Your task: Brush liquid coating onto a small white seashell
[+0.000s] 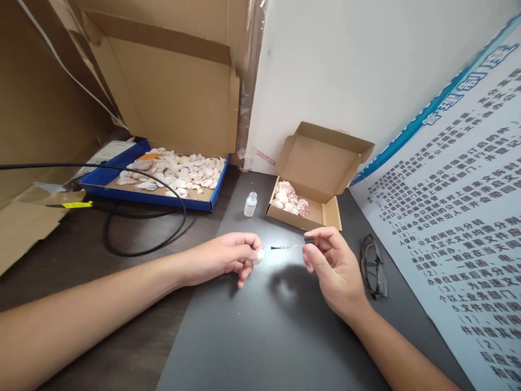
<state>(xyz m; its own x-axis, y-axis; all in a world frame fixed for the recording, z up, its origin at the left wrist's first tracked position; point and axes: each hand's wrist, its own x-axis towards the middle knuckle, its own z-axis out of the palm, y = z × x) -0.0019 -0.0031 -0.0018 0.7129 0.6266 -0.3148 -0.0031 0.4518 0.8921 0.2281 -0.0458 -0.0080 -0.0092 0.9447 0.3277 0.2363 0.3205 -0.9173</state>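
Between the thumb and forefinger of my left hand [234, 255] is a small white seashell [259, 256]. My right hand [334, 267] pinches the black cap of a brush [287, 247], whose clear stem and dark tip point left at the shell. A short gap separates the tip from the shell. Behind my hands an uncapped small clear bottle [251, 205] with a printed label stands upright on the dark mat [228, 336].
A blue-rimmed tray [185, 202] of many shells lies back left, with a looped black cable [183, 228] before it. An open cardboard box [321, 157] holding several larger shells stands back right. Glasses [373, 266] lie right of my right hand, beside a printed poster [451, 217].
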